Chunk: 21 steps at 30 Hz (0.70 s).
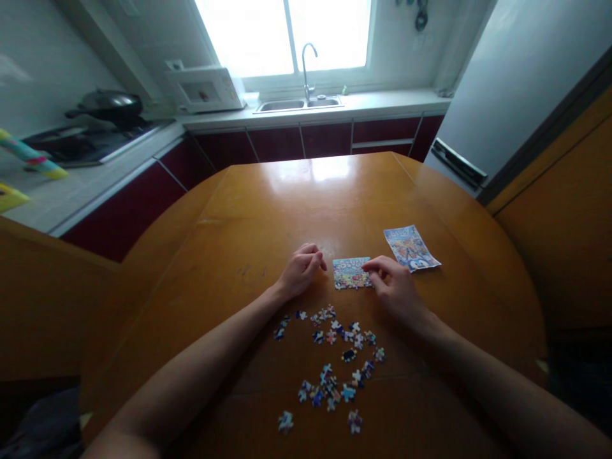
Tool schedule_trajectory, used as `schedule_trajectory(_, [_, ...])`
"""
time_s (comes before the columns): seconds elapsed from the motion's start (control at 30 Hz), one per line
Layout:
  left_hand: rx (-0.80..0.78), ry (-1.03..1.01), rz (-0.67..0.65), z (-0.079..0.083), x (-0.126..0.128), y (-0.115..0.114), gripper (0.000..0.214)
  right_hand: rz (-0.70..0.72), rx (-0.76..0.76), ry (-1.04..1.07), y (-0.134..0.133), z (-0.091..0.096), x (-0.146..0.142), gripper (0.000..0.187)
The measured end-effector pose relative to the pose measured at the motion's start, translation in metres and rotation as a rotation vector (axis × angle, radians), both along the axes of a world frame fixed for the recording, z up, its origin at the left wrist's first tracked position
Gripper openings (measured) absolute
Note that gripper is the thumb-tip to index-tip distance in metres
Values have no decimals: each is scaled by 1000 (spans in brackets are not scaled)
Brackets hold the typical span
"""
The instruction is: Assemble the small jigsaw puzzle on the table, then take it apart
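A partly assembled jigsaw puzzle (351, 274) with a colourful printed picture lies flat on the wooden table. My right hand (394, 287) is at its right edge, thumb and fingertips closed in on that edge and covering part of it. Whether a separate piece sits between those fingers is hidden. My left hand (302, 271) rests on the table just left of the puzzle, apart from it, fingers loosely curled with nothing visible in them. Loose jigsaw pieces (328, 379) are scattered nearer to me, between my forearms. Beyond my right hand lies a printed picture sheet (412, 247).
The round-ended wooden table (268, 210) fills the middle. Behind it are a counter with a sink (282, 106), a faucet (306, 70) and a white microwave (205, 89). A pan (108, 105) sits on the stove at left; a refrigerator (516, 83) stands at right.
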<state>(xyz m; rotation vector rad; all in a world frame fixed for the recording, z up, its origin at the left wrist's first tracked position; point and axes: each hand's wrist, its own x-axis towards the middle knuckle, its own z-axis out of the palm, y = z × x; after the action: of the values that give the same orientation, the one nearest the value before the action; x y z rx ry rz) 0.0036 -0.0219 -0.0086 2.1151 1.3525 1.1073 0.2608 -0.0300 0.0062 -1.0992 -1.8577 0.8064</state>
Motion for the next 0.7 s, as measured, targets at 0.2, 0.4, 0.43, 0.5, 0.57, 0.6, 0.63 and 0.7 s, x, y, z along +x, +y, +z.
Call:
schedule_trajectory(0.2, [3, 2, -1, 0, 0, 0, 63, 4, 4, -9, -1, -1, -2, 17])
schedule_trajectory(0.4, [-15, 7, 0, 2, 0, -1, 64, 8, 0, -18, -1, -1, -2, 18])
schedule_trajectory(0.43, [-25, 9, -11, 4, -1, -2, 64, 8, 0, -17, -1, -1, -2, 18])
schedule_trajectory(0.5, [-61, 24, -67, 12, -2, -4, 63, 4, -1, -12, -2, 0, -1, 18])
schedule_trajectory(0.57, [-123, 65, -175, 24, -4, -7, 56, 1, -7, -8, -1, 1, -1, 17])
schedule_trajectory(0.6, [-150, 90, -223, 32, -5, -10, 50, 1, -9, -5, -1, 2, 0, 17])
schedule_trajectory(0.63, [-195, 132, -303, 39, -6, -13, 40, 3, -11, -1, -1, 2, 0, 17])
schedule_trajectory(0.7, [-336, 280, -498, 53, -7, -21, 22, 8, -9, 7, 0, 4, 1, 16])
